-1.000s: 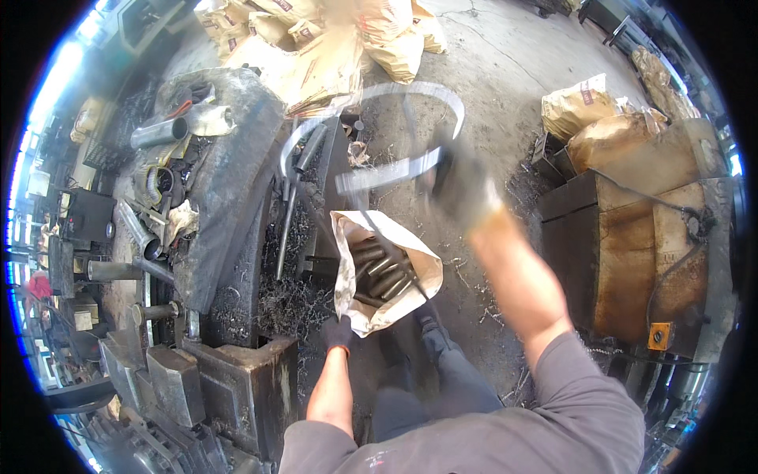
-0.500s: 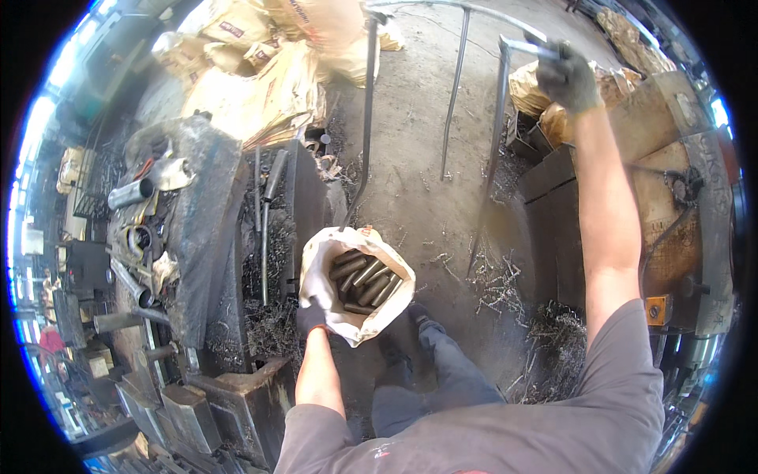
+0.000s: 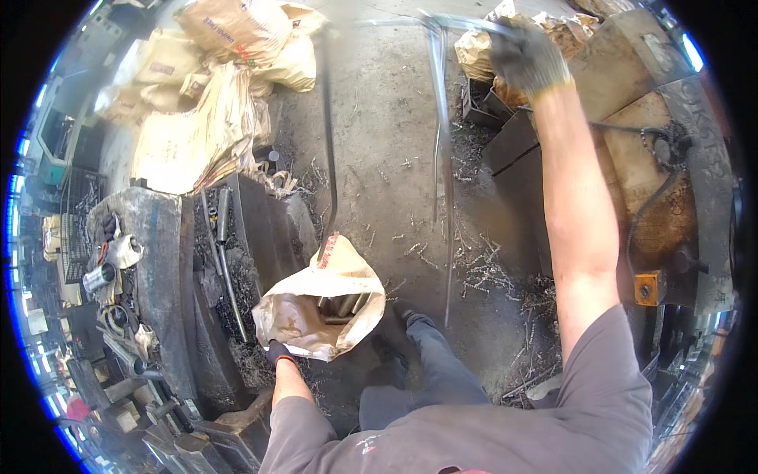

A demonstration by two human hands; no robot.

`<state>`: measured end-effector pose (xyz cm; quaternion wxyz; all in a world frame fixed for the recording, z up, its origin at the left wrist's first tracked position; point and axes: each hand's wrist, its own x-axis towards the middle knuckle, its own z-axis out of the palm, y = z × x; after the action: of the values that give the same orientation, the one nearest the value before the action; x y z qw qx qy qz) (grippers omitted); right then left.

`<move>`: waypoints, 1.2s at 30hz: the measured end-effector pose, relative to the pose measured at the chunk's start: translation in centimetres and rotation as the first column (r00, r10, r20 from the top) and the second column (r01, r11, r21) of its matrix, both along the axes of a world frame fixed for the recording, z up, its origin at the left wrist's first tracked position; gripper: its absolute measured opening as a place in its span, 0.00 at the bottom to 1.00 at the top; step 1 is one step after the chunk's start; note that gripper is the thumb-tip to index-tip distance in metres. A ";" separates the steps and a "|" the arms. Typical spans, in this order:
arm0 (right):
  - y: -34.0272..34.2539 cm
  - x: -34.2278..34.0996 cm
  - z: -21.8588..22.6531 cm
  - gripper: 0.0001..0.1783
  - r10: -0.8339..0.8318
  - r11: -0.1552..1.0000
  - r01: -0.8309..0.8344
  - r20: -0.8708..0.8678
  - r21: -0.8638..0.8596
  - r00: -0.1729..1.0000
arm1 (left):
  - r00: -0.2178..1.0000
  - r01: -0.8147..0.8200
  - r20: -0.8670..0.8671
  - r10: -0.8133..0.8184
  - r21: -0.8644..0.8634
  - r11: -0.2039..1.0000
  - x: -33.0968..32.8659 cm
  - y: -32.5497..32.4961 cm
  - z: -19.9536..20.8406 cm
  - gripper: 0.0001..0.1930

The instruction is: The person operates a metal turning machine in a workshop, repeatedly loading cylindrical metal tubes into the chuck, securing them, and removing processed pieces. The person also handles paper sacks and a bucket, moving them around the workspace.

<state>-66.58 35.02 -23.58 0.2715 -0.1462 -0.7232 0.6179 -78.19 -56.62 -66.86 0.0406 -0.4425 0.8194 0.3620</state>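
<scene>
My left hand (image 3: 278,351), in a dark glove, grips the lower rim of an open pale sack (image 3: 316,304) that stands on the floor. Dark metal cylinders (image 3: 341,306) lie inside it. My right hand (image 3: 525,54), gloved too, is raised far up at the right and closed on a bundle of long thin metal strips (image 3: 442,158). The strips hang down from the hand, blurred, their ends above the floor right of the sack. My leg and shoe (image 3: 410,316) stand just right of the sack.
Several filled paper sacks (image 3: 213,95) are piled at the upper left. A dark metal machine bed (image 3: 166,261) with tools and swarf runs along the left. A rusty metal block and bench (image 3: 655,174) stand at the right. Metal shavings (image 3: 489,268) litter the concrete floor.
My right hand swung the metal strips from over the sack up and to the right. The sack's mouth has tipped, so less of the cylinders shows. My left hand kept its grip.
</scene>
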 end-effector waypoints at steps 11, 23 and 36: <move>-6.3 9.1 -6.5 0.10 -0.288 0.500 0.519 0.432 -0.693 0.854 | 0.941 0.338 0.059 -0.333 -0.118 0.934 1.1 7.1 6.5 0.36; -14.5 31.8 -35.5 0.10 -0.407 0.568 0.822 0.878 0.028 0.252 | 0.836 0.508 -0.089 -0.541 -0.247 0.825 2.9 6.7 8.9 0.38; -50.1 3.8 -34.6 0.43 0.064 0.914 -0.211 0.390 0.346 0.918 | 0.622 0.700 -0.282 -0.730 -0.218 0.680 2.0 8.5 8.5 0.39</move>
<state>-62.73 -15.03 -58.16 0.1082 -0.1522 -0.8761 0.4444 -76.17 -48.09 -58.32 0.0172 -0.0107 0.9359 0.3518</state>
